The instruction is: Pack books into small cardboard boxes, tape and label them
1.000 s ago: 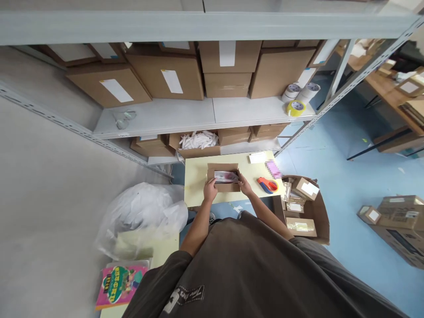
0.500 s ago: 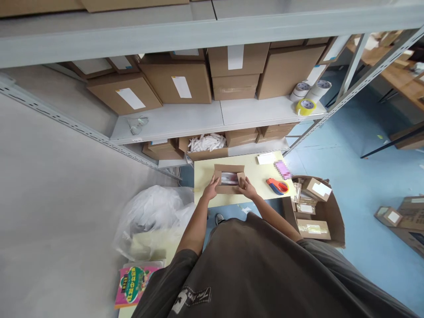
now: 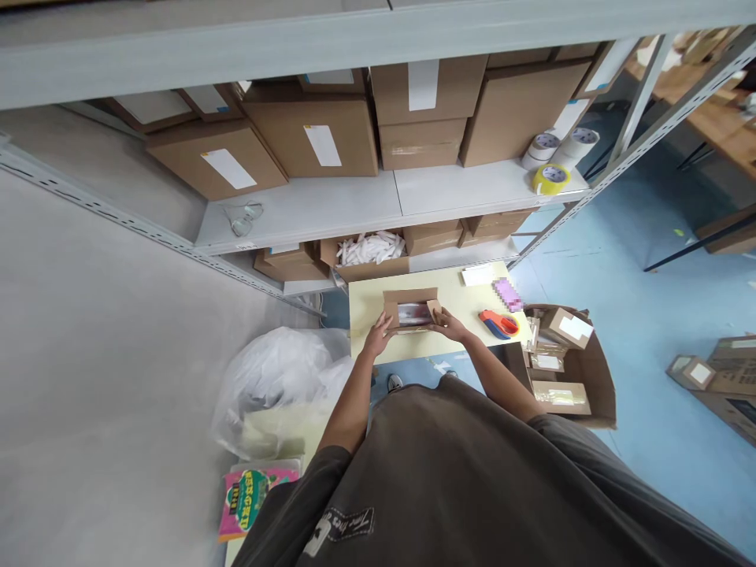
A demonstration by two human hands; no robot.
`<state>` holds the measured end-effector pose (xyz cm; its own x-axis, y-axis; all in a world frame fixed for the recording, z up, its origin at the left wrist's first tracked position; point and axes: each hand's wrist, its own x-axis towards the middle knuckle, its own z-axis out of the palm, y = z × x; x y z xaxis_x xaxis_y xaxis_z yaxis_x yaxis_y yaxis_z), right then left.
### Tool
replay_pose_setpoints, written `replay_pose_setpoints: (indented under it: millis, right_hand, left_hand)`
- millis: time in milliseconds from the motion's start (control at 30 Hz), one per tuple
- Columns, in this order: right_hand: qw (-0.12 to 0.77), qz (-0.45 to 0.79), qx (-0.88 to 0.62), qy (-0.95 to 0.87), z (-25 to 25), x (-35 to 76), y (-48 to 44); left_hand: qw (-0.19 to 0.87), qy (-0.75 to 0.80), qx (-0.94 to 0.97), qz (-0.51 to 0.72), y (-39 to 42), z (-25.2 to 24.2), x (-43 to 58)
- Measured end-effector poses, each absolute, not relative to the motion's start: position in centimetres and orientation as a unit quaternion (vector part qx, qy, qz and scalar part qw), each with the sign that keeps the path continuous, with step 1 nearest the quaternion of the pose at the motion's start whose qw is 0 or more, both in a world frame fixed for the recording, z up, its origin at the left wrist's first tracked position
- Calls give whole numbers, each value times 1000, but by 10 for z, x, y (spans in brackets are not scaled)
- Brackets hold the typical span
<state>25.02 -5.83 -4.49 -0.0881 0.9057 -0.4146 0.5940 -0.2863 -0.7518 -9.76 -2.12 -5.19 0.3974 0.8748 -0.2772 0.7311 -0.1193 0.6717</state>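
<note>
A small open cardboard box (image 3: pixel 407 299) lies on a pale yellow table (image 3: pixel 454 293) below me, with a shiny wrapped item (image 3: pixel 413 313) inside it. My left hand (image 3: pixel 378 337) grips the box's near left corner. My right hand (image 3: pixel 450 323) holds the right side flap, fingers curled on the cardboard. Both forearms reach forward from my dark shirt.
An orange-and-blue tape dispenser (image 3: pixel 497 323), a pink item (image 3: pixel 506 293) and a white slip (image 3: pixel 477 275) lie on the table's right. A carton of small parcels (image 3: pixel 561 370) stands to the right, a white plastic bag (image 3: pixel 277 386) to the left. Shelves (image 3: pixel 378 205) hold brown boxes and tape rolls (image 3: pixel 550 178).
My right hand has shifted from the wrapped item to the box's right flap, which is folding inward. The view has drifted slightly; my left hand stays on the box's left corner.
</note>
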Motion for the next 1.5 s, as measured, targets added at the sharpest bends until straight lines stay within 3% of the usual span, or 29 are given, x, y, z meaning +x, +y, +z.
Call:
replay_pose_setpoints:
  millis: [433, 767, 1167, 1300, 1500]
  right_hand:
    - [160, 400, -670, -604, -47, 239, -69]
    - [256, 368, -756, -478, -58, 213, -72]
    - [127, 263, -684, -669, -11, 220, 5]
    - [95, 243, -686, -679, -18, 216, -16]
    - [84, 254, -698, -664, -38, 206, -48]
  left_hand:
    - [397, 569, 710, 121, -33, -46, -92]
    - [299, 653, 672, 180, -24, -37, -66]
    - [265, 593, 755, 96, 40, -7, -54]
    - [247, 606, 749, 102, 20, -16, -56]
    - [316, 654, 665, 173, -7, -37, -56]
